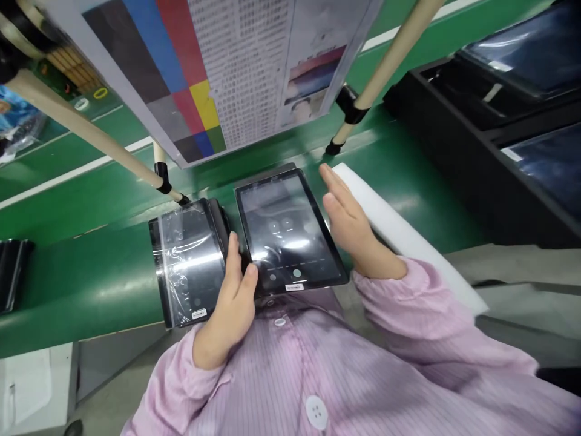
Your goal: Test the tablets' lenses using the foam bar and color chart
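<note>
My left hand (232,300) grips the lower left corner of a black tablet (290,233), thumb on its lit screen, and holds it tilted up in front of my chest. Fingers straight and together, my right hand (348,221) rests flat along the tablet's right edge. A second tablet (188,260) wrapped in clear plastic film lies on the green belt just left of the first, next to my left hand. Above hangs a colour test chart (213,66) with coloured squares and fine print.
The green conveyor belt (91,266) runs across. A white foam sheet (399,230) lies under my right forearm. Black trays with bagged tablets (521,91) stand at the right. Cream frame tubes (86,130) slope down to the belt. Another black item (11,272) sits at far left.
</note>
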Available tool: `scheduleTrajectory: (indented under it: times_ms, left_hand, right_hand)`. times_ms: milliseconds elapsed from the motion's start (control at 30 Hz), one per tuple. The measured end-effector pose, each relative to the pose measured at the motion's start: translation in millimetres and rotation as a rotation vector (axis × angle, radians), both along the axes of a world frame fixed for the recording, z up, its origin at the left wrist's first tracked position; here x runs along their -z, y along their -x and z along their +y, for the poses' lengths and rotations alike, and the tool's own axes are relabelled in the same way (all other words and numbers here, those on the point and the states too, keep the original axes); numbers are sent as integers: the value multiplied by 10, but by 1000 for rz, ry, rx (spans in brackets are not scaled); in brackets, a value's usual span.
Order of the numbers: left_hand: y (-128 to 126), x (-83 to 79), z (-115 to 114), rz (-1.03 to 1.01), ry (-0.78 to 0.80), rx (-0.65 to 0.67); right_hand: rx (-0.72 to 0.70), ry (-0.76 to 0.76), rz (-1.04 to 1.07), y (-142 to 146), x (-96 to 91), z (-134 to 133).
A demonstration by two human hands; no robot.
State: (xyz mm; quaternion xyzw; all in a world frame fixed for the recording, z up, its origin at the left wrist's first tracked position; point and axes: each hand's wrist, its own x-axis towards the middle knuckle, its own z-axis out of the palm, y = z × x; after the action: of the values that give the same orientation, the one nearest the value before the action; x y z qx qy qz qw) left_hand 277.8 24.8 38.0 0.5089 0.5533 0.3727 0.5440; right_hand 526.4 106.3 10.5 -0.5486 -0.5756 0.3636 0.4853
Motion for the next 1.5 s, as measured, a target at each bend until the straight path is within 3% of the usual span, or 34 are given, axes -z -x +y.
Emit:
scheduleTrajectory:
  times_ms: [133, 233, 333, 467, 533, 733, 933, 1200, 1333, 1400, 1500]
  left_hand:
    - [330, -234, -212, 280, -257, 132]
    - [584, -325, -271, 597, -441, 78]
    - [797, -361, -236, 942, -567, -54]
    - [975, -358, -116, 1277, -616, -205]
    - [1012, -318, -60, 1325, -614, -230]
    - [1042, -153, -15, 1351, -409, -118]
    - [1079, -148, -60, 1228, -632, -134]
    - [852, -230, -63, 1246, -607, -42]
    - [780, -217, -25, 1274, -606, -22]
    - [747, -203, -10, 1293, -605, -3]
    - [780, -197, 8, 1319, -604, 18]
  right_hand:
    - [-166, -246, -571, 51, -192, -168]
    - [-259, -328, -884, 159, -251, -237]
    - [-252, -355, -941, 232, -264, -258]
    - [-191, -383, -771, 243, -314, -282]
    - [-161, -370, -744, 234, -332, -303]
    - [-42, -285, -812, 178, -261, -391]
    - [95, -290, -946, 83, -200, -468]
    - [95, -381, -903, 32, -159, -512]
    - [250, -217, -747, -52, -143, -516]
    - [295, 7, -690, -94, -139, -494]
    - [185, 399, -563, -107, -172, -433]
